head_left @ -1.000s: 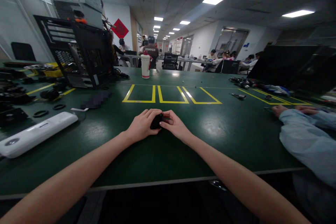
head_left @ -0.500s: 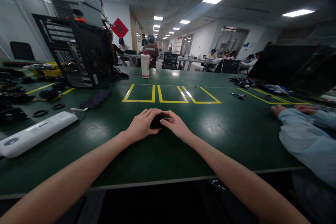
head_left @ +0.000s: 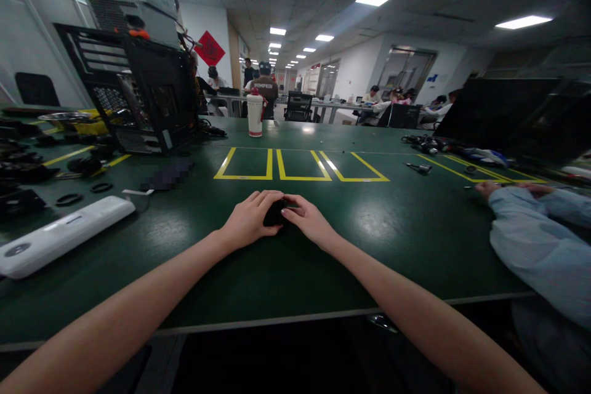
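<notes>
Between my hands, low over the green table [head_left: 323, 283], is a small black object [head_left: 273, 214], rounded and dark; its exact kind does not show. My left hand [head_left: 249, 218] wraps round its left side, fingers over the top and thumb below. From the right, my right hand [head_left: 308, 220] pinches its edge with thumb and fingertips. Much of the object is hidden behind my fingers. Just beyond my hands, yellow tape outlines [head_left: 305, 179] mark the tabletop.
On the left stand a black computer case [head_left: 138, 92], a long white device [head_left: 64, 235] and black rings [head_left: 69, 199]. A white tumbler [head_left: 255, 116] is at the back. A metal tool [head_left: 418, 168] lies right, near a co-worker's sleeve [head_left: 540, 228].
My hands and the black object keep almost the same pose. The view shifts very slightly, and at the right the co-worker's hands have moved a little.
</notes>
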`<state>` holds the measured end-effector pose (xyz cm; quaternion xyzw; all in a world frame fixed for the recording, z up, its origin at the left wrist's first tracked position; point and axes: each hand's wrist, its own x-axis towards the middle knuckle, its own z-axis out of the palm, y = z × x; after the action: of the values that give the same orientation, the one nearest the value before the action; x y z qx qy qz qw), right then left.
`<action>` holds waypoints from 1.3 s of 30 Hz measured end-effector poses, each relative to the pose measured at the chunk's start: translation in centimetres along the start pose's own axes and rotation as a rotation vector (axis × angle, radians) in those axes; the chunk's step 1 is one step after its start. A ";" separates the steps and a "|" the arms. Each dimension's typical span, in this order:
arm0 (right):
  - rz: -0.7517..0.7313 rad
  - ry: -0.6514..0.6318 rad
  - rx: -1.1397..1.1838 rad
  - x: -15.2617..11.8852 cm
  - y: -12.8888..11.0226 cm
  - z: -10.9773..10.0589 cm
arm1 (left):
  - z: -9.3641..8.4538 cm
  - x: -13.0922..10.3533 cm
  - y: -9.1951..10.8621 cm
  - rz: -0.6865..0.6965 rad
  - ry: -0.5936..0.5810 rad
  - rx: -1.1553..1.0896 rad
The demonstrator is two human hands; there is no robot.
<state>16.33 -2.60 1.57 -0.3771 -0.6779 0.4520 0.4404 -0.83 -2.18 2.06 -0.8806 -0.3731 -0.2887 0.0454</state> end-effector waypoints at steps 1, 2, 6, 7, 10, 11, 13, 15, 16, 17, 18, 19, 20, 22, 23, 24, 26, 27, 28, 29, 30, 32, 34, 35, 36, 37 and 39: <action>0.017 -0.009 0.005 0.0 0.0 0.0 | 0.0 0.0 0.0 0.001 0.000 0.001; 0.028 -0.021 0.017 0.0 0.0 0.0 | 0.0 0.0 0.0 0.004 0.000 0.002; -0.003 -0.037 0.052 -0.2 0.1 0.0 | 0.0 0.0 0.0 0.010 0.007 -0.004; -0.018 -0.029 0.046 -0.3 0.2 0.1 | 0.0 0.0 0.0 0.010 0.009 -0.005; -0.056 0.006 0.009 -0.2 0.6 0.1 | 0.0 0.0 0.0 0.008 0.009 -0.005; -0.066 0.015 -0.001 -0.2 0.7 0.1 | 0.0 0.0 0.0 0.006 0.006 -0.004; -0.081 0.024 -0.012 -0.1 0.8 0.1 | -0.1 0.0 0.0 0.003 0.001 -0.002; -0.091 0.023 -0.022 0.0 0.7 0.0 | -0.1 0.0 0.0 0.001 -0.001 -0.002; -0.090 0.021 -0.029 0.0 0.6 0.0 | -0.1 0.0 0.1 0.002 -0.001 -0.003; -0.081 0.016 -0.037 0.0 0.5 -0.1 | -0.1 0.0 0.1 0.003 0.000 -0.004; -0.068 0.011 -0.043 -0.1 0.4 -0.1 | -0.1 0.0 0.1 0.005 0.001 -0.005; -0.051 0.005 -0.044 -0.1 0.3 -0.1 | -0.2 0.0 0.1 0.007 0.003 -0.006; -0.035 -0.003 -0.041 -0.2 0.2 -0.1 | -0.2 0.0 0.1 0.010 0.004 -0.008; -0.018 -0.022 -0.022 -0.3 0.1 -0.1 | -0.2 0.0 0.1 0.015 0.006 -0.011; -0.016 -0.027 -0.012 -0.3 0.1 -0.1 | -0.2 0.0 0.1 0.016 0.007 -0.012; -0.017 -0.028 -0.005 -0.4 0.1 -0.1 | -0.2 0.0 0.1 0.016 0.006 -0.012; -0.026 -0.014 0.000 -0.4 0.2 0.0 | -0.2 0.0 0.0 0.010 0.003 -0.010; -0.033 -0.003 -0.003 -0.3 0.3 0.0 | -0.2 0.0 0.1 0.006 0.001 -0.009; -0.040 0.006 -0.006 -0.3 0.3 0.0 | -0.2 0.0 0.1 0.003 -0.002 -0.008; -0.048 0.013 -0.008 -0.2 0.4 0.0 | -0.1 0.0 0.1 0.001 -0.004 -0.007; -0.055 0.016 -0.009 -0.2 0.4 0.0 | -0.1 0.1 0.1 0.000 -0.006 -0.006; -0.066 0.017 -0.012 -0.1 0.4 0.0 | -0.1 0.1 0.1 0.001 -0.008 -0.003; -0.068 0.021 -0.023 0.0 0.4 -0.1 | -0.1 0.1 0.2 -0.002 -0.008 0.000; -0.061 0.022 -0.029 0.0 0.3 -0.1 | -0.1 0.1 0.2 -0.002 -0.008 0.000; -0.050 0.020 -0.031 0.0 0.3 -0.1 | -0.1 0.1 0.2 -0.003 -0.007 -0.001; -0.038 0.015 -0.030 0.0 0.3 -0.1 | -0.1 0.1 0.2 -0.003 -0.006 -0.003; -0.021 -0.007 -0.012 -0.2 0.2 -0.2 | -0.2 0.0 0.1 0.001 -0.005 -0.012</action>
<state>16.56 -2.63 1.37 -0.3710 -0.6859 0.4446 0.4407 -0.80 -2.29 2.24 -0.8817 -0.3711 -0.2886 0.0394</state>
